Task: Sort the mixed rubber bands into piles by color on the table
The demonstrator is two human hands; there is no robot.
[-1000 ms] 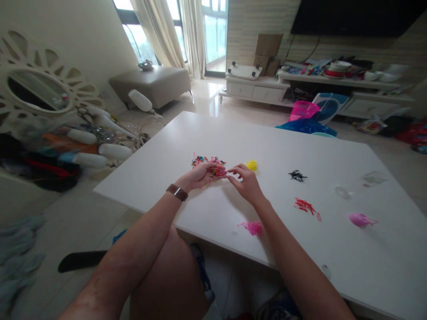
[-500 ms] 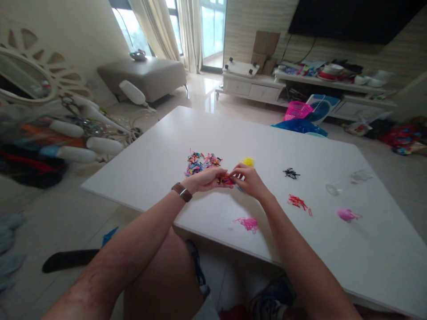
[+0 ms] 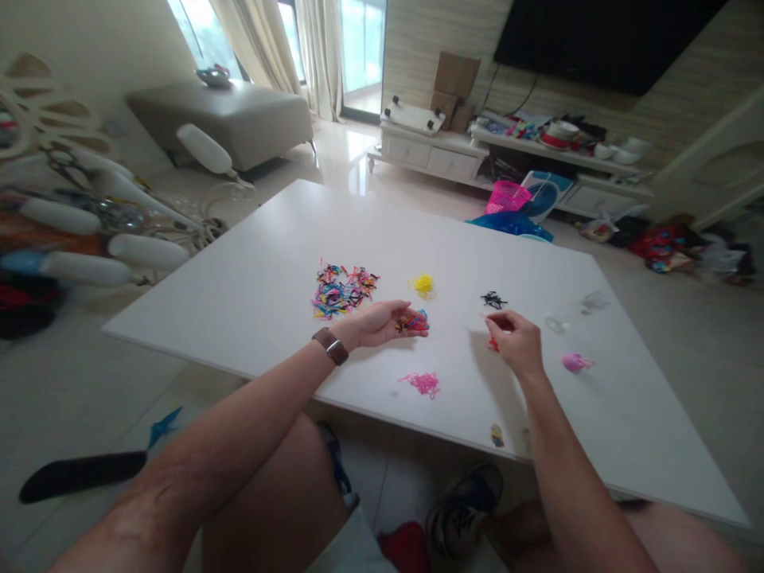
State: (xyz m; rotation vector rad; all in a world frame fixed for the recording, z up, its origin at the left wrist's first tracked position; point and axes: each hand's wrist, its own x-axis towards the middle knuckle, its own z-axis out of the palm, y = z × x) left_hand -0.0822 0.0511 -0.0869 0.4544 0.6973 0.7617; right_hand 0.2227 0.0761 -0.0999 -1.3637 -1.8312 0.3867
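Observation:
My left hand point(image 3: 385, 321) is palm up over the white table point(image 3: 239, 294), its fingers curled round a small bunch of mixed coloured bands point(image 3: 413, 321). My right hand point(image 3: 514, 341) pinches a small reddish band point(image 3: 483, 316) above the red pile point(image 3: 493, 344), which it partly covers. A large mixed pile of bands point(image 3: 341, 291) lies beyond my left wrist. The yellow pile point(image 3: 423, 285) is past my left fingertips, and the black pile point(image 3: 493, 300) is just beyond my right hand. Nearer the front edge lies a pink pile point(image 3: 425, 384).
At the right of the table are a clear container point(image 3: 558, 324) lying on its side and a pink-purple bundle point(image 3: 576, 362). A small sticker point(image 3: 496, 434) sits by the front edge. White lamp arms point(image 3: 149, 251) stand beyond the left side.
My right hand has moved right, away from my left hand, to above the red pile with a band between its fingers. The view has shifted rightward.

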